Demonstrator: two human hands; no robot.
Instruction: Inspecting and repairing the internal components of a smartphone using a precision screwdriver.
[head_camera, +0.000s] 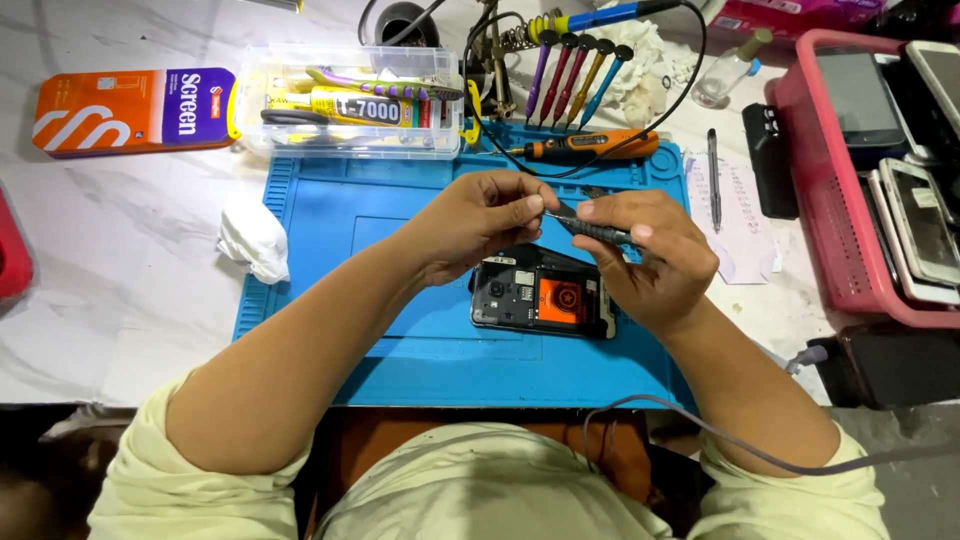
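Note:
An opened phone (540, 295) with its back cover off, showing an orange patch on its inner parts, lies on a blue work mat (350, 215). Above it my right hand (650, 255) grips a slim dark screwdriver (595, 230) that points left. My left hand (480, 220) pinches the screwdriver's tip between thumb and fingers. Both hands hover just over the phone's top edge.
A clear box of glue tubes and tools (350, 100) and an orange flat package (130, 110) lie at the back left. A rack of coloured screwdrivers (575, 70) and an orange power screwdriver (585, 147) sit behind the mat. A red basket of phones (860, 270) stands right. A crumpled white cloth (255, 238) rests left.

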